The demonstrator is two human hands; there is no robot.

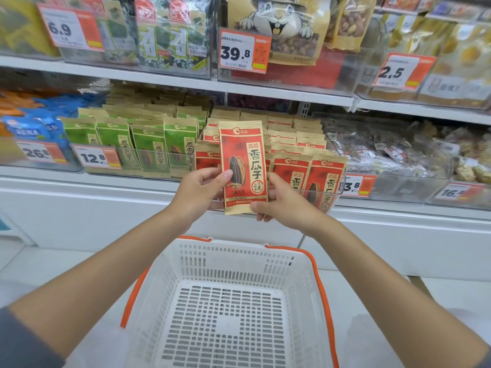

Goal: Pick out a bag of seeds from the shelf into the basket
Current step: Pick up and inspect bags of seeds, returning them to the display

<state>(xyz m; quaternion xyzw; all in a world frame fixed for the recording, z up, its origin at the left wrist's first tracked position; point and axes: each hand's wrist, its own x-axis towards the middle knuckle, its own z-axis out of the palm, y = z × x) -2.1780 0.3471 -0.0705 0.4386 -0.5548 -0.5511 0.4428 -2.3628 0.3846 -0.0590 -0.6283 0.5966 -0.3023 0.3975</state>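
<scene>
Entry: pick stage looks done, placement is not.

The red seed bag (243,166) is off the shelf (119,181). It is held upright at centre frame, in front of the matching red bags (316,176) that stand in their clear bin.

- Left grip (198,192): pinches the bag's left edge, thumb on the front face.
- Right grip (284,203): holds the lower right corner, thumb along the bottom edge. Its fingers pass behind the bag and are mostly hidden. I take them to be curled against the back but cannot confirm it.
- Both grips are closed on the same bag, so neither is free.

The basket (239,244) sits at lower centre of the frame, just below the hands, with its orange handles lying along its sides. The bag is not in it, and the slotted floor shows across the bottom. The bag hangs above the far rim without touching it.

Judgement: selection and lift are complete, so the task is roughly half done. What is left is to bring the bag down past the rim, let go with both grips and leave it on the basket floor. The green bags (148,150), left of the red ones, play no part.
</scene>
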